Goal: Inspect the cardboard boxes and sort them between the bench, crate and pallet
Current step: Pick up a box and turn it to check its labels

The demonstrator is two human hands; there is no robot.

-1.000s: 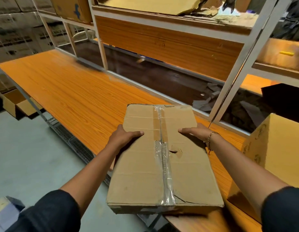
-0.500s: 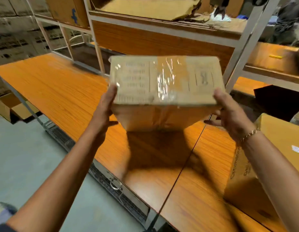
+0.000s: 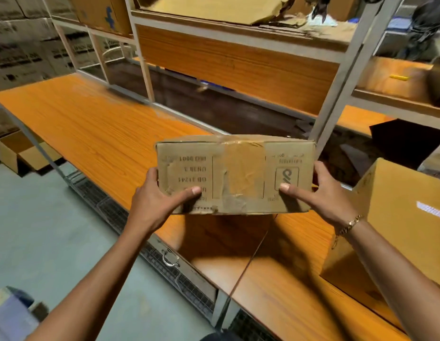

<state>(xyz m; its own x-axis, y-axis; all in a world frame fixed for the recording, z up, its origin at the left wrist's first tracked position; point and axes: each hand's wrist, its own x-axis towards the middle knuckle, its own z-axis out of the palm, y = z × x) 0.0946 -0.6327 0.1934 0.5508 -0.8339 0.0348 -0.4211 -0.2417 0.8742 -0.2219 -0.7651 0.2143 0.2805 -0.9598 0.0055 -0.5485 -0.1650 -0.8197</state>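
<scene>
Head view: left grip (image 3: 155,200) and right grip (image 3: 322,193) clasp opposite ends of the taped cardboard box (image 3: 238,173), lifted between them above the surface (image 3: 103,134); inspection under way, next probably calls for turning another face.

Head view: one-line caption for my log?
Taped cardboard box held by left hand and right hand above the orange bench, printed face toward the camera.

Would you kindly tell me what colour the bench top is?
The bench top is orange with a wood-grain pattern, clearest in the head view.
</scene>
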